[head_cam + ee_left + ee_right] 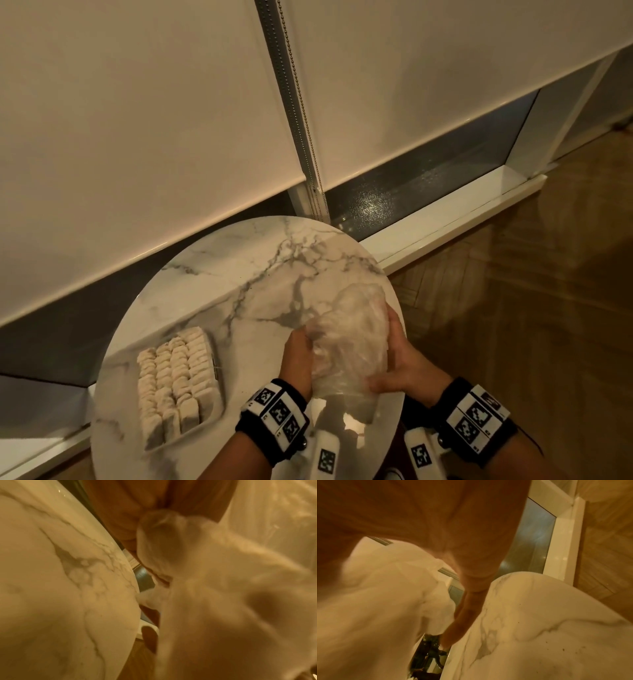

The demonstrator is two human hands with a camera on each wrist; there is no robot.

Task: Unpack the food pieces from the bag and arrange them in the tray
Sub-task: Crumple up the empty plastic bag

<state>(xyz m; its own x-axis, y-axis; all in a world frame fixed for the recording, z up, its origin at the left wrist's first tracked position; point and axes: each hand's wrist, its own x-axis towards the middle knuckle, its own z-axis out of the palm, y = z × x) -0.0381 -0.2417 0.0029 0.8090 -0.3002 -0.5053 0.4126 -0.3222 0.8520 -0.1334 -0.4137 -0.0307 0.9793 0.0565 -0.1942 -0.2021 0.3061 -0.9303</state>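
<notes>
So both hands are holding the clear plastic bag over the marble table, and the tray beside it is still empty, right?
Not empty. The head view shows the tray packed with rows of pale food pieces. The rest stands: left hand and right hand hold the clear plastic bag over the marble table.

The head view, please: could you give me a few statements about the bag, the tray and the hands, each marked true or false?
1. Both the left hand and the right hand hold the clear plastic bag. True.
2. The tray is empty. False: it is packed with rows of pale food pieces.
3. The tray sits to the left of the bag on the marble table. True.
4. The bag lies flat and untouched at the table's far edge. False: it is crumpled between the hands at the near right side.
5. The table top is square. False: it is round.
</notes>
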